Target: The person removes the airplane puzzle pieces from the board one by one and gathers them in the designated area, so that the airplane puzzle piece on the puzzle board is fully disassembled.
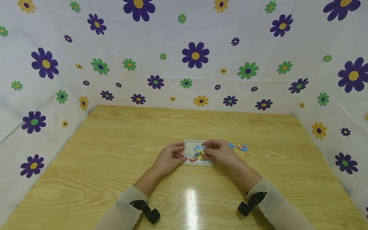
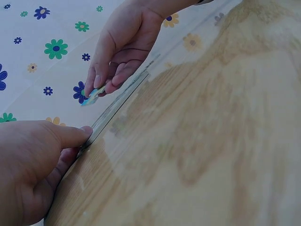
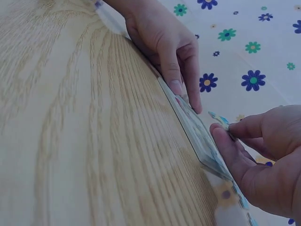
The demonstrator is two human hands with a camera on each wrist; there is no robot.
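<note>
A small jigsaw puzzle in a white frame [image 1: 198, 165] lies on the table, its lower part filled with a colourful picture and its upper left part bare. My left hand [image 1: 170, 158] grips the frame's left edge, thumb on the rim and fingers along the side. Over the frame's right side, my right hand [image 1: 221, 153] pinches a puzzle piece [image 3: 219, 118] between thumb and fingertips. That piece [image 2: 94, 95] is held tilted just above the frame in the left wrist view. The right hand hides the frame's upper right part in the head view.
Loose puzzle pieces [image 1: 241, 147], blue with red and yellow, lie on the table right of the frame, partly behind the right hand. The wooden table [image 1: 120, 134] meets a flower-print cloth [image 1: 169, 67] at the back and sides. A black wrist camera [image 1: 146, 210] sits on each sleeve.
</note>
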